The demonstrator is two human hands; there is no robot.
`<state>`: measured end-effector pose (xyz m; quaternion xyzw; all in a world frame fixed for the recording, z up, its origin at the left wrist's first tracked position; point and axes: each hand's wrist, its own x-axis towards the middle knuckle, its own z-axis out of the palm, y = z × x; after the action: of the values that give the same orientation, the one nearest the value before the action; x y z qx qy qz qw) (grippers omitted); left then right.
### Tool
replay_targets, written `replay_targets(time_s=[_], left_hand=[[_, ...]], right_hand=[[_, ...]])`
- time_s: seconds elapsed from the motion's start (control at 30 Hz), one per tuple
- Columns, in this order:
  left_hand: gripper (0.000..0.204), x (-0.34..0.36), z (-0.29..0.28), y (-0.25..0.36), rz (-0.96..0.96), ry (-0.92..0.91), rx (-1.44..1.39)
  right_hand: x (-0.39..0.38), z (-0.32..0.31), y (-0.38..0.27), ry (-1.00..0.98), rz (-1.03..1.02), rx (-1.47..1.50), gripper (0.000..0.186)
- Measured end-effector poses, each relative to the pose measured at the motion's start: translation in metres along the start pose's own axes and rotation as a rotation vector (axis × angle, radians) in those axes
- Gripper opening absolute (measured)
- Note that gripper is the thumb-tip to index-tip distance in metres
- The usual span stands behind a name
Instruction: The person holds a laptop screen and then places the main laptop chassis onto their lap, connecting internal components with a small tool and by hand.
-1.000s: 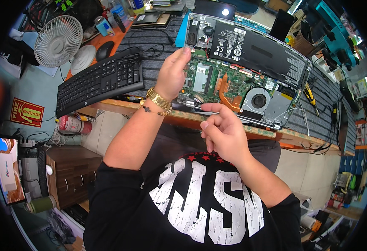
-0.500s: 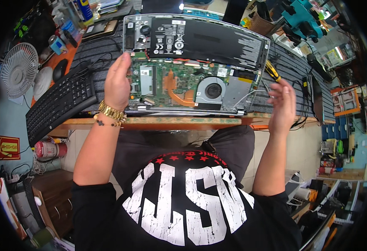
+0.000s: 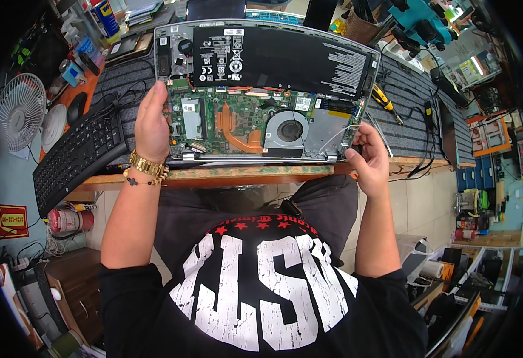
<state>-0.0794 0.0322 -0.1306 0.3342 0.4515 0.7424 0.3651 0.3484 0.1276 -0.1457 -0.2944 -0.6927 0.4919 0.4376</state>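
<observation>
At the lower edge, the person's black T-shirt (image 3: 249,340), with large white lettering and a row of red stars, fills the nearest space, with dark trousers (image 3: 184,206) beyond it, below the worn wooden edge (image 3: 231,174) of the desk. Just past that edge lies the opened laptop (image 3: 267,100), its insides facing up, between the two hands over a grey striped mat (image 3: 413,107). The left hand (image 3: 152,128), with a gold-coloured band (image 3: 146,164) and a beaded bracelet (image 3: 138,181) at its wrist, stands along the laptop's left side, its visible fingers straight and pressed together; whether any curl beneath, I cannot tell. The right hand (image 3: 373,164) is at the near right corner, half spread, thumb apart from loosely bent fingers; a thin pale cable (image 3: 340,135) reaches toward them, and whether they touch it is unclear. Inside, nearest first, come the silver hinge bar (image 3: 249,157), the round cooling fan (image 3: 290,129) beside a copper heat pipe (image 3: 226,125), the green board (image 3: 210,110), and the broad black battery (image 3: 285,59) across the back. A black keyboard (image 3: 79,155) slants off to the left, and a yellow-and-black screwdriver (image 3: 383,98) rests on the mat, right of the laptop. Farther off stand a woven basket (image 3: 360,30) and a teal microscope (image 3: 419,22).
</observation>
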Motion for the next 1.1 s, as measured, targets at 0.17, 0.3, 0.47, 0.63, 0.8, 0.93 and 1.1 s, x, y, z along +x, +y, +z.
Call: replay_targets(time_s=[0.17, 0.3, 0.47, 0.63, 0.8, 0.93, 1.1], left_hand=[[0.042, 0.006, -0.017, -0.008, -0.028, -0.024, 0.119], [0.044, 0.006, -0.015, -0.008, 0.067, -0.032, 0.323], [0.048, 0.011, -0.012, -0.016, 0.232, 0.004, 0.466], [0.046, 0.01, -0.013, -0.009, 0.285, 0.004, 0.749], [0.05, 0.008, -0.016, -0.008, 0.284, -0.029, 1.107], [0.05, 0.007, -0.016, -0.006, 0.293, -0.04, 1.151], [0.05, 0.005, -0.016, -0.002, 0.28, -0.042, 1.179]], right_hand=[[0.0, 0.002, 0.001, 0.036, 0.044, -0.051, 0.063], [0.001, 0.0, 0.006, 0.068, 0.073, -0.114, 0.064], [0.004, -0.007, 0.012, 0.051, 0.129, -0.155, 0.065], [0.011, -0.005, -0.004, -0.019, 0.172, -0.235, 0.065], [0.018, -0.01, -0.012, -0.097, 0.214, -0.406, 0.061], [0.02, -0.008, -0.02, -0.111, 0.253, -0.416, 0.059], [0.021, -0.01, -0.02, -0.134, 0.222, -0.435, 0.058]])
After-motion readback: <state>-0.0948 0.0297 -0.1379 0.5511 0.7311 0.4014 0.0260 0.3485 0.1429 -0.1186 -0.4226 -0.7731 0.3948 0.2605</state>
